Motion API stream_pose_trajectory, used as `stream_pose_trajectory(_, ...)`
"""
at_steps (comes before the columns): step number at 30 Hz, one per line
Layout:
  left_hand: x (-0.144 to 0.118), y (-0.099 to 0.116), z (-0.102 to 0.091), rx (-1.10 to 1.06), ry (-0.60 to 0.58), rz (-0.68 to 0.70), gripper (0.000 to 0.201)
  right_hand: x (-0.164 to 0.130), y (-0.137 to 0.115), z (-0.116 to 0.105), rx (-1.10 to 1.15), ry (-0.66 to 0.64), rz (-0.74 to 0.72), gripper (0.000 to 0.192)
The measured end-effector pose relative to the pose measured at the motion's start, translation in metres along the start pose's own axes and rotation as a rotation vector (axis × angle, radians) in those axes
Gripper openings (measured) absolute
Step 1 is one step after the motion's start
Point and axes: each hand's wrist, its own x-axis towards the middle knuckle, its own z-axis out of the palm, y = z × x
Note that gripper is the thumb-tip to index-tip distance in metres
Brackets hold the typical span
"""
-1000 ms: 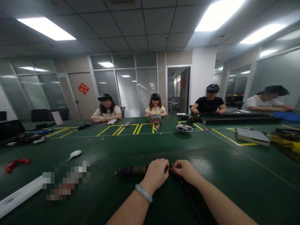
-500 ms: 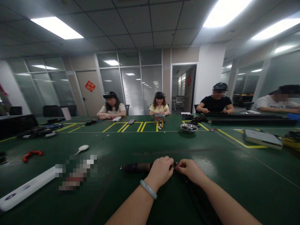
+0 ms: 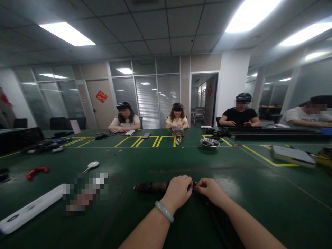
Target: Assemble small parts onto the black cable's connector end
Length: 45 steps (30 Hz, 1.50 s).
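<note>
A dark cylindrical tool [image 3: 155, 187], black and brown with a small metal tip at its left end, lies across the green table before me. My left hand [image 3: 180, 189] is closed over its right part, hiding that stretch. Close beside it, my right hand [image 3: 209, 188] pinches at the tool's right end; whatever sits between those fingertips is too small and covered to make out. A dark strip like a cable or hose [image 3: 211, 211] runs from there toward me under my right forearm.
Left of my hands lie a white spoon [image 3: 92, 165], a long white case [image 3: 33, 209] and a red curved piece [image 3: 37, 172]. Farther off stand a metal bowl [image 3: 210, 143] of dark parts and a silver box [image 3: 293, 155]. Several co-workers sit across the table.
My view has tilted up slightly, so everything sits a little lower. Both hands keep almost the same pose at the tool. The black-shirted co-worker's hand has shifted a little.
</note>
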Motion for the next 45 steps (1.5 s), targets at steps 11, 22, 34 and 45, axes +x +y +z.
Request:
stream_pose_trajectory(11, 0.001, 0.005, -0.005, -0.06, -0.031, -0.058, 0.012, -0.006, -0.012, -0.007, -0.002, 0.001, 0.039, 0.017)
stream_pose_trajectory(22, 0.0, 0.005, -0.004, -0.07, -0.031, -0.073, 0.009, -0.005, -0.008, -0.004, 0.037, 0.004, 0.041, 0.014)
stream_pose_trajectory(34, 0.0, 0.009, -0.008, -0.07, -0.043, -0.092, 0.011, -0.006, -0.008, -0.004, 0.057, -0.006, 0.049, 0.013)
stream_pose_trajectory(45, 0.0, 0.009, -0.007, -0.028, 0.064, -0.019, 0.01, -0.005, -0.007, -0.004, 0.066, 0.003, 0.048, 0.013)
